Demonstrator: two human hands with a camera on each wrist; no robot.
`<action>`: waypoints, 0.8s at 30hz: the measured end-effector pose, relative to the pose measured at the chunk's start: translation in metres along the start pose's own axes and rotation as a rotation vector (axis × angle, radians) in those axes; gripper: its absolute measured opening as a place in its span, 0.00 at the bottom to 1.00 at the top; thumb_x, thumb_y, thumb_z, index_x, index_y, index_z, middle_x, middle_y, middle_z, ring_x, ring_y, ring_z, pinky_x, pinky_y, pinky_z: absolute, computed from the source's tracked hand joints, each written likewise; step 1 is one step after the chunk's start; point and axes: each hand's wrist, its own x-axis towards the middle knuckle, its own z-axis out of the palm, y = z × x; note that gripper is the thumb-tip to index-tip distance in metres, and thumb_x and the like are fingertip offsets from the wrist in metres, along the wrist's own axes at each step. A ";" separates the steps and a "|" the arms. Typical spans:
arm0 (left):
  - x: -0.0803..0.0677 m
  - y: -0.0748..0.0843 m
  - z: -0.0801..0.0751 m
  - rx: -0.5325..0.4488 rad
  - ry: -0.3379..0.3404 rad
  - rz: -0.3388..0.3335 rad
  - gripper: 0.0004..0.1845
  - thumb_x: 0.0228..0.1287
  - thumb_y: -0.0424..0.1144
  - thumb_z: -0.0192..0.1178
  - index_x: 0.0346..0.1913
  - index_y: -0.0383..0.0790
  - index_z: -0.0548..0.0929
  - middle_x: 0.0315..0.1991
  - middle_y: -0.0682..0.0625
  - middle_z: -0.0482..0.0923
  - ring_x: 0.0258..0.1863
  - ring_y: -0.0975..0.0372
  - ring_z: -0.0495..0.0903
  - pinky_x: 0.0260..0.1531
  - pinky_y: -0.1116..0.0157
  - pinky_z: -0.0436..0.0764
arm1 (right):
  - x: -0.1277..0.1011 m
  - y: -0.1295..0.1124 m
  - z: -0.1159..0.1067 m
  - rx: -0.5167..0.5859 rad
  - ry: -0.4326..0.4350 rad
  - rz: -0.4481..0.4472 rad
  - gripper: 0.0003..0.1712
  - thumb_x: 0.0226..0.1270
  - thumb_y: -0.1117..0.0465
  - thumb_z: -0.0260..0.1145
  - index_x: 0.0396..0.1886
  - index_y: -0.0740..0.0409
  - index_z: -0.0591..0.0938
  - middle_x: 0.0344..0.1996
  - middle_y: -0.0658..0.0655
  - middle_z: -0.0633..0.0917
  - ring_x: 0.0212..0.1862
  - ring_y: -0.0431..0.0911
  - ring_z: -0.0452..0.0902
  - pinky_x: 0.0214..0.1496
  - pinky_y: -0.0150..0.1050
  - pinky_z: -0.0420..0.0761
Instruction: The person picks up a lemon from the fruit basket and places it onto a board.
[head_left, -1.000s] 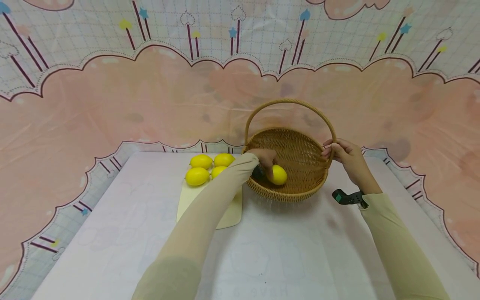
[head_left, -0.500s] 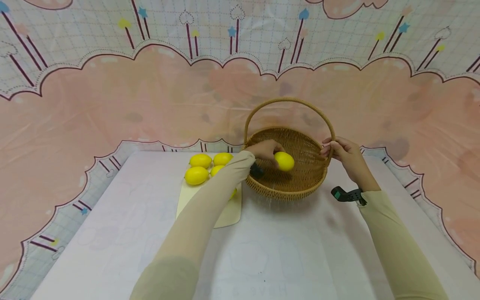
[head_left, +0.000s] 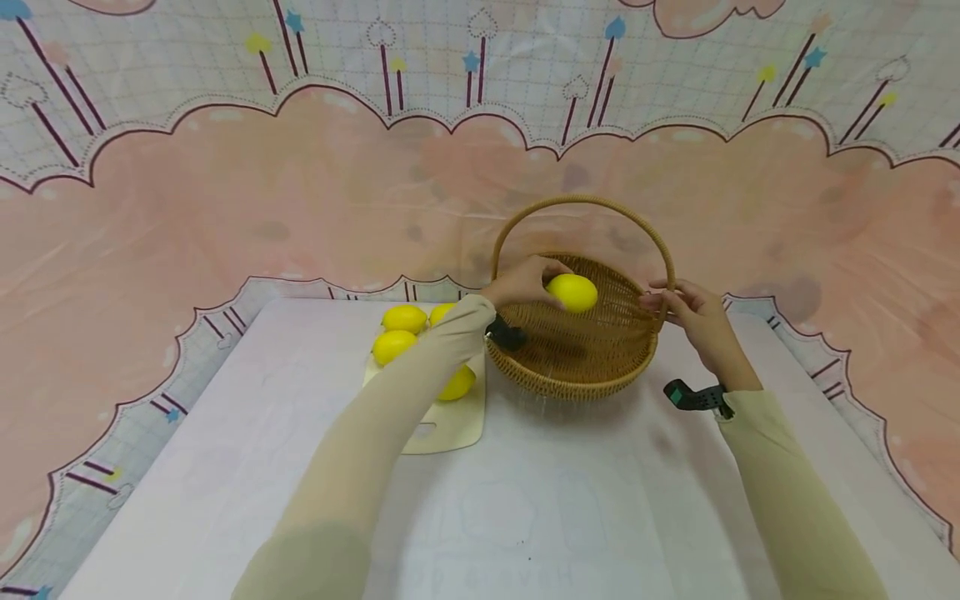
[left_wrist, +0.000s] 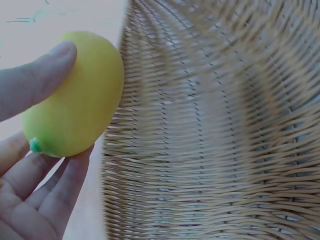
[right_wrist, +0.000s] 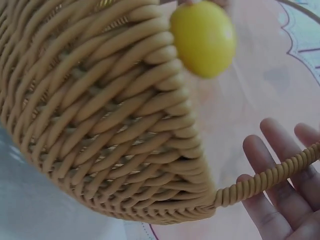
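Observation:
My left hand [head_left: 546, 282] pinches a yellow lemon [head_left: 572, 292] between thumb and fingers, holding it in the air over the far part of a brown wicker basket [head_left: 570, 386]. In the left wrist view the lemon [left_wrist: 80, 95] sits in my left hand [left_wrist: 70, 107] beside the basket's weave [left_wrist: 215, 125]. My right hand [head_left: 666, 300] rests against the basket's right side where the hoop handle [head_left: 581, 201] meets the rim. In the right wrist view its fingers [right_wrist: 285, 200] lie straight behind the handle [right_wrist: 270, 177], with the lemon [right_wrist: 202, 37] above the basket wall [right_wrist: 100, 125].
Several more lemons [head_left: 395, 345] lie on a cream cutting board [head_left: 442, 429] left of the basket, partly hidden by my left forearm. All stands on a white table [head_left: 525, 500] with a pink patterned backdrop [head_left: 300, 192] around it.
My left hand has lifted the lemon from the basket's bottom up and toward the far rim. The right hand has stayed at the handle base.

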 end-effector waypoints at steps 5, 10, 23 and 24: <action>-0.018 0.009 -0.009 -0.086 0.024 0.011 0.33 0.52 0.36 0.70 0.63 0.37 0.71 0.62 0.45 0.73 0.60 0.57 0.74 0.58 0.65 0.75 | -0.006 0.005 0.002 -0.031 0.012 -0.018 0.19 0.71 0.58 0.55 0.58 0.60 0.73 0.38 0.35 0.83 0.44 0.30 0.80 0.47 0.20 0.78; -0.037 0.011 -0.016 -0.057 0.051 0.025 0.33 0.51 0.36 0.71 0.62 0.38 0.73 0.62 0.45 0.73 0.59 0.56 0.74 0.57 0.63 0.77 | -0.011 0.011 0.003 -0.138 0.037 -0.010 0.22 0.68 0.62 0.59 0.59 0.65 0.73 0.41 0.40 0.84 0.43 0.25 0.78 0.46 0.16 0.76; -0.098 -0.003 -0.023 -0.127 0.135 0.027 0.33 0.50 0.35 0.71 0.61 0.39 0.74 0.60 0.45 0.75 0.59 0.54 0.74 0.60 0.60 0.76 | -0.011 0.017 0.007 -0.149 0.069 -0.011 0.20 0.69 0.64 0.57 0.56 0.71 0.75 0.37 0.34 0.83 0.42 0.21 0.76 0.45 0.16 0.76; -0.103 -0.005 -0.024 -0.127 0.147 0.022 0.33 0.50 0.35 0.71 0.61 0.40 0.74 0.60 0.45 0.75 0.59 0.55 0.74 0.61 0.60 0.75 | -0.011 0.018 0.008 -0.146 0.067 -0.006 0.20 0.69 0.63 0.57 0.56 0.71 0.75 0.37 0.33 0.83 0.42 0.21 0.76 0.45 0.16 0.76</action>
